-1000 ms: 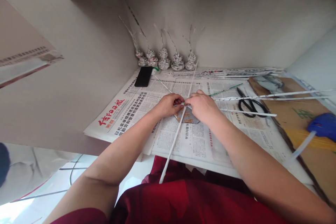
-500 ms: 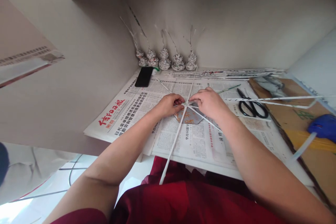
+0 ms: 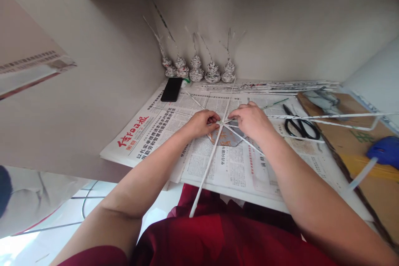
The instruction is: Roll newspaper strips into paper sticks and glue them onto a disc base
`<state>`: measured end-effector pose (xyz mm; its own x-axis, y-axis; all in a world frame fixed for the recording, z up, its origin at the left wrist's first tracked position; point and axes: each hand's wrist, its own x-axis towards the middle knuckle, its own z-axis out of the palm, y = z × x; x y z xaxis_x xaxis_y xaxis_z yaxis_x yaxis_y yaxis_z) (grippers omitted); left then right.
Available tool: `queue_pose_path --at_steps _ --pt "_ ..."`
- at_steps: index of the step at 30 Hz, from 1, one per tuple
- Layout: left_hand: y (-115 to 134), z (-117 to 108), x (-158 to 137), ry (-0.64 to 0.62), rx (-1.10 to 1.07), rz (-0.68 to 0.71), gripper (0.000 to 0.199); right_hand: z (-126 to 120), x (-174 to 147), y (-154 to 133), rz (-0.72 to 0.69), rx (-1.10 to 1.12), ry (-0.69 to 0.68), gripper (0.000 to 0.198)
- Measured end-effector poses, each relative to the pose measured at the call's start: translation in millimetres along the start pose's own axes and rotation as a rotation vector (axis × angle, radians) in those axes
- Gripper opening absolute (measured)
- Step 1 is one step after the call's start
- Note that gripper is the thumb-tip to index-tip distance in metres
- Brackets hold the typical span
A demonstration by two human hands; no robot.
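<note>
Several rolled newspaper sticks (image 3: 204, 172) cross in a star over a grey octagonal piece (image 3: 230, 138) with orange characters. My left hand (image 3: 203, 123) pinches the sticks just left of the crossing, thumb below and fingers curled above. On the other side, my right hand (image 3: 249, 118) has thumb and forefinger closed on a paper stick close to the crossing; its other fingers are bent and partly hidden. Long sticks reach out to the right under and past my right hand, and one points down toward my lap.
Newspaper (image 3: 131, 137) covers the table. At the back stand several woven paper gourds (image 3: 196, 70), beside a black phone (image 3: 171, 89) and a bundle of paper sticks (image 3: 268, 87). Black scissors (image 3: 301, 126) lie at right, near cardboard (image 3: 346, 133), a grey cloth (image 3: 321, 100) and a blue object (image 3: 383, 151).
My right hand has shifted slightly right, its fingertips a little farther from the crossing. My left hand stays in place. The view has tilted very slightly.
</note>
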<state>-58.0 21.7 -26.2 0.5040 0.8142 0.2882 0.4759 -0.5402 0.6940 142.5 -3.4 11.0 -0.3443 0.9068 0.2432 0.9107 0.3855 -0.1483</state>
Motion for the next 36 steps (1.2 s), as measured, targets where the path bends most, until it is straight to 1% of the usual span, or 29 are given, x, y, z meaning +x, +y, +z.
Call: queue_pose_path --at_steps 2,4,6,11,16,21,26,30,32,36 --pt "0 0 0 0.0 0.005 0.003 0.021 1 1 -1 -0.02 0.035 0.007 0.036" --pt "0 -1 0 -0.003 0.015 0.004 0.021 4 1 -5 -0.075 0.067 -0.01 0.036" --pt "0 -1 0 -0.009 0.019 0.006 0.021 6 2 -8 -0.102 0.068 -0.025 0.035" --pt "0 -1 0 0.0 0.0 -0.004 0.022 5 1 -3 -0.053 0.045 -0.032 0.034" --pt "1 -1 0 -0.008 -0.002 0.005 0.022 6 2 3 -0.058 0.068 0.036 0.035" --pt "0 -1 0 -0.004 0.017 0.007 0.023 14 3 -4 -0.068 0.072 -0.019 0.034" --pt "-1 0 0 -0.003 0.006 -0.003 0.024 10 2 -2 -0.044 0.052 -0.061 0.032" --pt "-1 0 0 -0.005 0.005 -0.005 0.023 3 1 2 -0.023 0.043 -0.016 0.034" --pt "-1 0 0 -0.007 0.003 -0.003 0.023 3 1 0 -0.043 0.072 0.004 0.034" --pt "-1 0 0 -0.005 0.01 -0.002 0.021 9 1 -5 -0.087 0.084 -0.033 0.032"
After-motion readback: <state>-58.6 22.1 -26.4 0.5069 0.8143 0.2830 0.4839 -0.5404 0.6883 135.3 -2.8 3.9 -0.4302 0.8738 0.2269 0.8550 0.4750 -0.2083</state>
